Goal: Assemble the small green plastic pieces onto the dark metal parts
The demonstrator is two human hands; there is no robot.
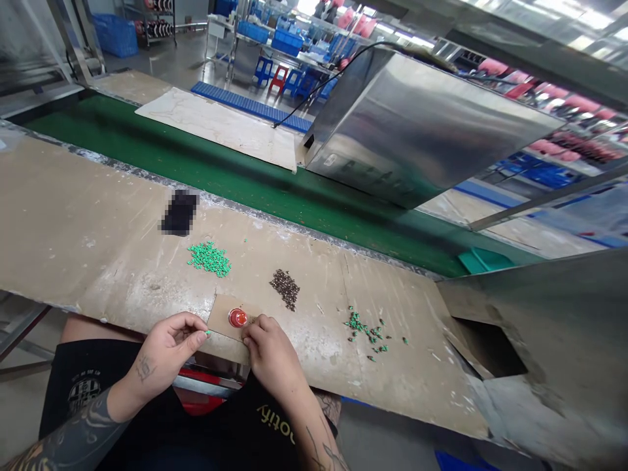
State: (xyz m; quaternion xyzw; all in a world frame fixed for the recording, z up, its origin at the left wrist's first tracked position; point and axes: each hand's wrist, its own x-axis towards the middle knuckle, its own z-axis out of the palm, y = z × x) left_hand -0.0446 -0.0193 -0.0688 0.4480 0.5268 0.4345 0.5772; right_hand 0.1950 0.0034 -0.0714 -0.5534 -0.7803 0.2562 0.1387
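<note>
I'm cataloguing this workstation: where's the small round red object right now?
In the head view, the small round red object sits below and left of centre, on the flat brown cardboard piece, beside the right hand.

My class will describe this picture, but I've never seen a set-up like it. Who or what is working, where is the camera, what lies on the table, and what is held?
No robot arm here: these are a person's two bare hands, seen from a camera worn on that person's head, looking forward and down. The left hand pinches a tiny bright-green piece. The right hand is beside a small round red container on a flat brown cardboard piece; whether it grips anything is unclear. On the long tan worktable lie a heap of small green pieces, a heap of small dark-brown pieces and a loose scatter of green-and-brown pieces. Beyond runs a long flat green strip.
</note>
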